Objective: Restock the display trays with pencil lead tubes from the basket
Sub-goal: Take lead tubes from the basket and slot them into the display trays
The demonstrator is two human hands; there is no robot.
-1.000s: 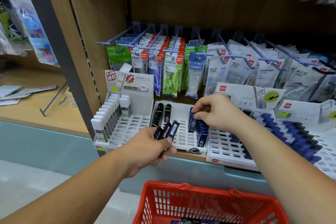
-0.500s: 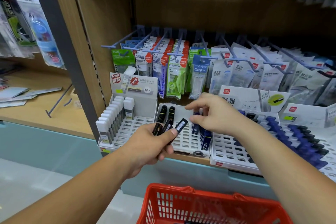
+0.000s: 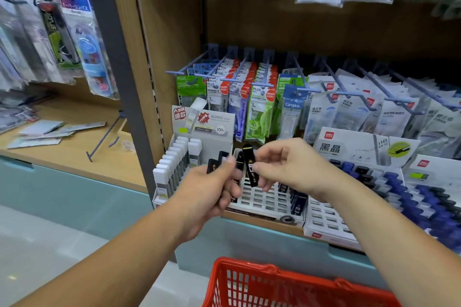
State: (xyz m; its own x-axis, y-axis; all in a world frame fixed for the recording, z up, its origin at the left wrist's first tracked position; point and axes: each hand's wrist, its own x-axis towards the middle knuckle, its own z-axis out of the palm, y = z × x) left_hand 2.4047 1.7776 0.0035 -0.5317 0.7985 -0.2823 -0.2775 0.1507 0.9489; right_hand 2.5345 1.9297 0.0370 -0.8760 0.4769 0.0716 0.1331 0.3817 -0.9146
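My left hand [image 3: 212,189] grips a few black pencil lead tubes [image 3: 216,162] in front of the shelf. My right hand [image 3: 284,167] pinches one black lead tube [image 3: 250,169] upright, right beside the left hand. Behind both hands lies the white slotted display tray [image 3: 264,200] with dark blue tubes [image 3: 298,203] standing along its right side. The red basket [image 3: 287,284] sits below my arms at the bottom edge; its contents are out of view.
A left tray [image 3: 172,172] holds white-capped lead tubes. A right tray [image 3: 331,224] carries rows of blue and black tubes [image 3: 409,197]. Correction-tape packs [image 3: 252,104] hang on pegs above. A grey upright post [image 3: 119,62] divides the shelving.
My right hand came away from the blue tubes in the tray, moved left to my left hand and now pinches one black tube from the bunch. The camera moved closer.
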